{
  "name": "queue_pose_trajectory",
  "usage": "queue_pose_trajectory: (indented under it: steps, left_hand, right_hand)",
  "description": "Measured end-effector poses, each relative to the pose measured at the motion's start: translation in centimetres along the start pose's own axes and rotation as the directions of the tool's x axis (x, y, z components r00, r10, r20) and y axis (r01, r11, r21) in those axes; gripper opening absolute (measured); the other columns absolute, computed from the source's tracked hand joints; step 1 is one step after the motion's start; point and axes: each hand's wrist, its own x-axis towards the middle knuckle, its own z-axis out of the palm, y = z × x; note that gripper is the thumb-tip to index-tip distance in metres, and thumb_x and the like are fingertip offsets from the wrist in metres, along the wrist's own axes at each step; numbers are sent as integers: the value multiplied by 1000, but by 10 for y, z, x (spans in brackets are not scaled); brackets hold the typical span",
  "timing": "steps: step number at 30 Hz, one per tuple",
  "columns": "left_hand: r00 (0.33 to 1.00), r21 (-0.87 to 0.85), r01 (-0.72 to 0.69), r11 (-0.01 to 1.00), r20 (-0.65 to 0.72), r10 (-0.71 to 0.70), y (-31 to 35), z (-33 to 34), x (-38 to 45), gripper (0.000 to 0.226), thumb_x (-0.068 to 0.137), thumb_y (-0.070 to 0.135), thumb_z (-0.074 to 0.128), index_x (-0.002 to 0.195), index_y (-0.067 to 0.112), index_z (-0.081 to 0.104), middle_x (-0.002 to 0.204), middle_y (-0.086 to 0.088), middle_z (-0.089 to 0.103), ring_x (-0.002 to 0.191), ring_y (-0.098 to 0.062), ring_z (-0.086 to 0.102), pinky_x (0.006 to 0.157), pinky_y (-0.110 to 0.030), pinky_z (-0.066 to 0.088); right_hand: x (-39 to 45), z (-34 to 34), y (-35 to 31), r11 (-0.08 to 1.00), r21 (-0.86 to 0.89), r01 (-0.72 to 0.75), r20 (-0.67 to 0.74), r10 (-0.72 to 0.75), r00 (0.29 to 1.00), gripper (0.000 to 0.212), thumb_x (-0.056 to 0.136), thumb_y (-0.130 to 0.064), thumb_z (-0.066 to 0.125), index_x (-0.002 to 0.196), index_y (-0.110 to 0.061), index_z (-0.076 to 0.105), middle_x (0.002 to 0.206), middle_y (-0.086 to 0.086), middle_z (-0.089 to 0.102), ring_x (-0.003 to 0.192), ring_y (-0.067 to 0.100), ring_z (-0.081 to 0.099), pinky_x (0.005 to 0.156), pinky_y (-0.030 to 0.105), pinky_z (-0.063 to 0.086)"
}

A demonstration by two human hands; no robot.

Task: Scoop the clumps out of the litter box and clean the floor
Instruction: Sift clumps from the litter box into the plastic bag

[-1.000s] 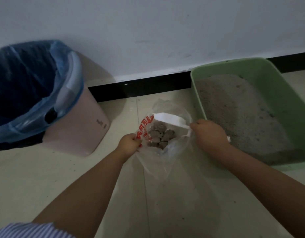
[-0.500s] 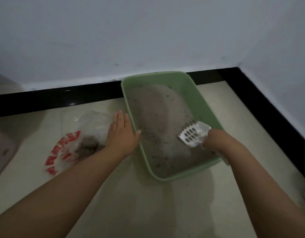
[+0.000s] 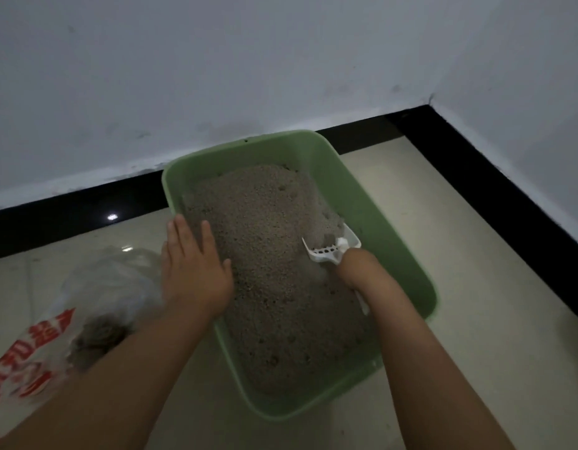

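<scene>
A green litter box (image 3: 362, 203) full of grey litter (image 3: 265, 254) stands on the tiled floor by the wall. My right hand (image 3: 356, 267) is shut on the handle of a white slotted scoop (image 3: 333, 248), whose blade digs into the litter at the box's right side and carries some. My left hand (image 3: 193, 271) lies flat with fingers spread on the box's left rim. Left of the box lies a clear plastic bag (image 3: 86, 306) with red print, holding grey clumps (image 3: 99, 336).
The black baseboard (image 3: 70, 203) runs along the white wall behind the box and turns at the corner on the right. Pale floor tiles (image 3: 476, 254) lie around the box.
One second ago both hands held the bag and scoop over it. Since then the bag lies on the floor, my left hand rests on the box rim, and the scoop has pushed into the litter.
</scene>
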Motion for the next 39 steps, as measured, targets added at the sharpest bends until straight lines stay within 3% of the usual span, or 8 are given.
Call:
queue_pose_trajectory:
  steps: [2,5,8,12,20,29,34,39]
  left_hand:
    - [1000,-3,13,1000,-2,-13,0,1,0,66,99,37,22,147,8,-14,151,-24,-24,143,-33,-19,118,-38,-3]
    - [1000,-29,23,999,-10,-23,1,1,0,65,100,34,24,148,8,-12,151,-23,-23,143,-33,-19,118,-38,-4]
    - [1000,-53,16,998,-21,-17,0,4,1,65,100,31,25,148,7,-12,151,-24,-24,142,-34,-19,118,-38,-6]
    - [997,-101,-15,995,-73,8,1,8,2,64,99,28,28,148,6,-7,151,-27,-21,142,-36,-17,117,-39,-7]
    - [996,-94,-20,995,-88,12,2,9,3,64,99,30,28,148,6,-6,152,-26,-20,142,-35,-18,117,-39,-6]
    - [998,-17,29,999,-51,-30,4,6,2,65,100,33,24,148,6,-9,151,-25,-21,143,-35,-18,118,-39,-4]
    - [998,-1,48,999,-38,-48,4,4,1,64,100,33,23,147,5,-10,152,-24,-21,143,-34,-17,118,-38,-4]
    - [998,14,52,999,-42,-52,4,4,-1,63,101,32,21,147,3,-11,152,-23,-21,143,-33,-17,118,-37,-5]
  right_hand:
    - [11,3,-6,998,52,35,-65,-32,997,40,96,-8,37,130,12,40,134,24,48,123,31,49,99,34,40]
    - [28,2,-16,993,81,85,-115,-75,991,36,95,-9,38,124,11,48,128,24,53,120,32,51,97,35,41]
    - [46,-5,-23,986,50,157,-169,-146,975,36,97,-10,37,128,6,46,128,25,53,118,34,51,95,35,41]
    - [63,-5,-30,951,-34,308,-256,-306,917,55,96,-8,34,147,-9,14,136,26,46,122,37,49,98,37,40]
    - [65,4,-30,935,78,345,-359,-296,885,34,99,-12,34,122,9,48,124,28,54,114,38,51,90,37,37]
    - [68,22,-37,852,332,406,-388,-268,882,31,97,-15,40,110,10,54,111,28,58,102,35,55,72,33,37]
    - [55,25,-36,817,316,482,-430,-330,840,30,97,-15,41,105,10,54,107,27,57,84,25,45,58,20,15]
    - [39,35,-29,817,258,516,-433,-380,817,29,97,-18,42,105,7,54,89,12,43,83,16,37,55,21,13]
